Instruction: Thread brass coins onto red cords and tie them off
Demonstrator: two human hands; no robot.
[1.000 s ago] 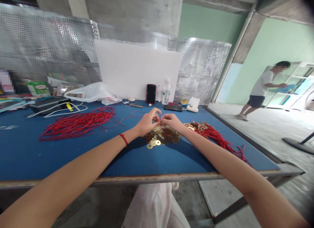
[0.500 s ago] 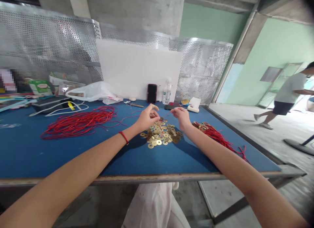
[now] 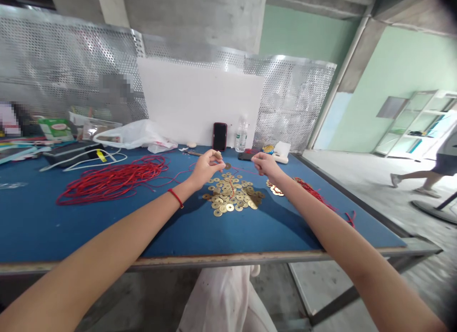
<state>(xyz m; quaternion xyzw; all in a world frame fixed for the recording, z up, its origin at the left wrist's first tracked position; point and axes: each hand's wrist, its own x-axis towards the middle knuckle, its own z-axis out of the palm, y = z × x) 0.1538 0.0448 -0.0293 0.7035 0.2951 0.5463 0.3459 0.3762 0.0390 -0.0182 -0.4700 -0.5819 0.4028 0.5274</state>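
Observation:
My left hand pinches a thin red cord with a small tan tip at its fingertips. My right hand is pinched on the same cord, and a brass coin with a square hole seems to hang on it between my hands. Below them lies a loose pile of brass coins. Coins strung on red cords lie partly hidden under my right forearm. A tangled bundle of red cord lies to the left.
All this lies on a blue table with a metal-edged front. At its back stand a phone, a water bottle and a white plastic bag before perforated metal sheeting. A person's legs show on the floor at right.
My hands have risen and spread further apart above the coin pile, leaving it fully visible. The person at right has walked further right, mostly out of view.

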